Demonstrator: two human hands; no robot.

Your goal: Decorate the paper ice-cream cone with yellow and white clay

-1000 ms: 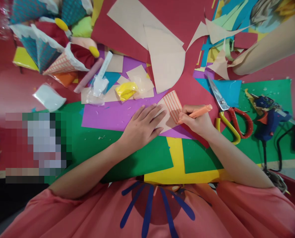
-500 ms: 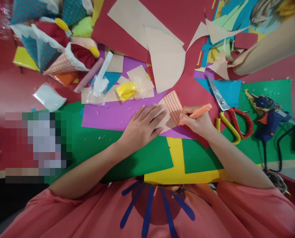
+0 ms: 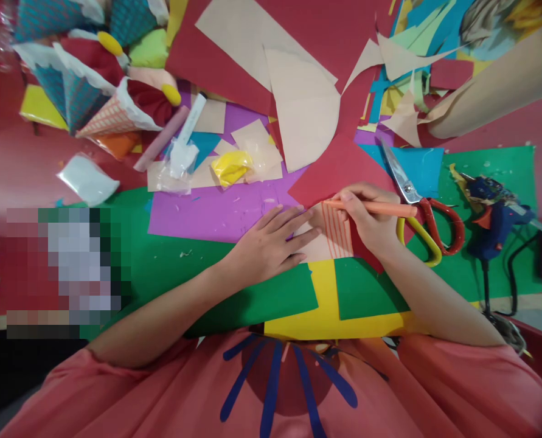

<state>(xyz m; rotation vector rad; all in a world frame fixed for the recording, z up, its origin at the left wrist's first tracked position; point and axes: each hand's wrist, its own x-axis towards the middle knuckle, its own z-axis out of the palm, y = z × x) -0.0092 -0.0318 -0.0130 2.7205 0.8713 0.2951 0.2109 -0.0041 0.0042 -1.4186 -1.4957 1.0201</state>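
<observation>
A beige piece of paper [image 3: 337, 234] with orange stripes along its right part lies over purple, red and green sheets. My left hand [image 3: 271, 243] rests flat on its left side, fingers spread. In my right hand [image 3: 371, 216] is an orange marker [image 3: 387, 208], pinched between thumb and fingers, its tip at the paper's upper edge near the stripes. Just right of that hand lie scissors [image 3: 410, 194] with one yellow and one red handle, partly behind the hand.
Fabric-like cones [image 3: 111, 112] with white trim fill the upper left. A yellow packet [image 3: 231, 167] and a white packet [image 3: 88, 179] lie left. Beige cut paper [image 3: 305, 109] sits ahead. A blue glue gun [image 3: 494, 228] and a rolled beige sheet [image 3: 494, 85] are on the right.
The striped paper has turned and shifted down and right under my left hand. My right hand has moved the marker tip up to the paper's top edge, its barrel now lying nearly level.
</observation>
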